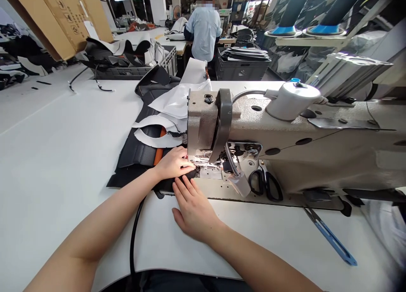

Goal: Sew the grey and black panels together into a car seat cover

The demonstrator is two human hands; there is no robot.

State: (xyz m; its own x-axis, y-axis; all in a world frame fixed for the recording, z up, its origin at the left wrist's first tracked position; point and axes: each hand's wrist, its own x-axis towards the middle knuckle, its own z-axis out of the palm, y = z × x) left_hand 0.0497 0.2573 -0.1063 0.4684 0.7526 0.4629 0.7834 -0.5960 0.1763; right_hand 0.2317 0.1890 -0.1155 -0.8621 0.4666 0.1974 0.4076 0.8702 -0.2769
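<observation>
A sewing machine [203, 127] stands on the white table, its lamp lighting the needle area. Black material [136, 150] with an orange strip lies left of it and reaches under the machine head. My left hand [174, 162] pinches the material's edge close beside the needle area. Nearer to me, my right hand [195, 207] lies flat, fingers stretched out, its fingertips on the black material's front edge. White curved pieces [152, 140] rest on the material behind my left hand.
Black-handled scissors [265, 184] lie on the machine bed, and blue tweezers [334, 241] on the table at right. A black cable [135, 237] hangs over the table's front. Behind are crates [242, 68] of material, a cardboard box [68, 19] and a person [203, 32] in light blue.
</observation>
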